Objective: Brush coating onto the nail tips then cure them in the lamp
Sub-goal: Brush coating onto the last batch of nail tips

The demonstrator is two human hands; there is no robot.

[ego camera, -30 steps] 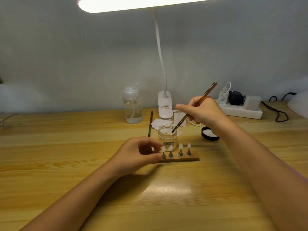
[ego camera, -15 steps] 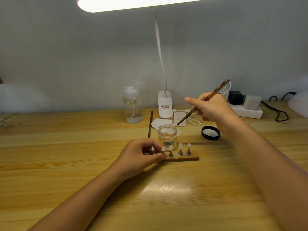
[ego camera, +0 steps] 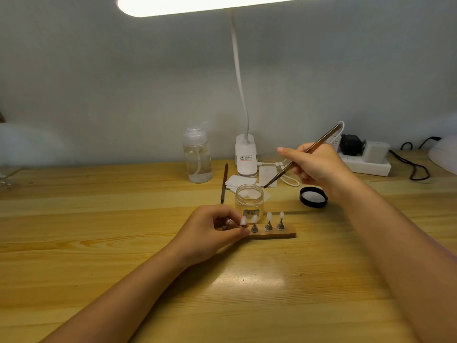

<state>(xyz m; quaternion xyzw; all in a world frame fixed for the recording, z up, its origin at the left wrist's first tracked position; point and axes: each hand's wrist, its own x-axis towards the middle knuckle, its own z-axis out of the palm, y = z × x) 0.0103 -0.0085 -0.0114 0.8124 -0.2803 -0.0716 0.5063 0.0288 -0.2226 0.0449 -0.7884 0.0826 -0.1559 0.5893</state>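
Several white nail tips [ego camera: 269, 216] stand on small metal stands along a wooden strip [ego camera: 277, 234] on the desk. My left hand [ego camera: 210, 231] pinches the left end of that strip, with its fingers curled by the leftmost tip. A small open glass jar [ego camera: 249, 200] stands just behind the strip. My right hand [ego camera: 319, 165] grips a thin brown brush [ego camera: 304, 155] like a pen. The brush tip hangs just above and to the right of the jar's rim.
The jar's black lid [ego camera: 313, 197] lies right of the jar. A second brush [ego camera: 224, 183], white pads [ego camera: 241, 180], a clear pump bottle [ego camera: 197, 154] and a desk lamp base [ego camera: 246, 157] stand behind. A power strip [ego camera: 366, 164] and a white dome-shaped device [ego camera: 444, 154] sit far right.
My right hand lifted the brush out of the jar, moved right and up, and now holds its tip just beside the rim. My left hand stayed on the strip.
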